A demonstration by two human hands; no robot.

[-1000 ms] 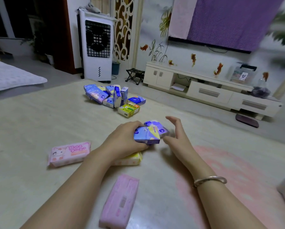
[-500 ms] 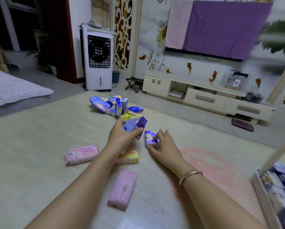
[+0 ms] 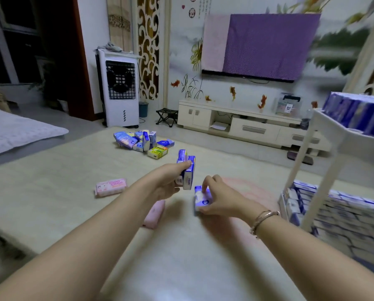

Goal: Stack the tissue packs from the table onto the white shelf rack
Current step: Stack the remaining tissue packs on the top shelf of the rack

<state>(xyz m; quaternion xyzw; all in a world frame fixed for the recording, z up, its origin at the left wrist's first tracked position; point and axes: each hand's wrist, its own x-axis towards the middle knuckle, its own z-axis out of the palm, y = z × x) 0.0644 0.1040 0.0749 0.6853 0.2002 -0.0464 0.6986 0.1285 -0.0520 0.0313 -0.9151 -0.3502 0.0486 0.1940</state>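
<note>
Left hand grips two blue tissue packs upright, raised above the tabletop. Just right of them, right hand pinches a third blue pack resting on the tabletop. White shelf rack, holding blue packs, stands farther right.

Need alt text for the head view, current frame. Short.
Left hand holds two blue tissue packs upright above the pale table, while the right hand grips another blue pack lying on it. A white shelf rack, already loaded with blue packs, stands at right; pink packs and a far pile remain on the table.
</note>
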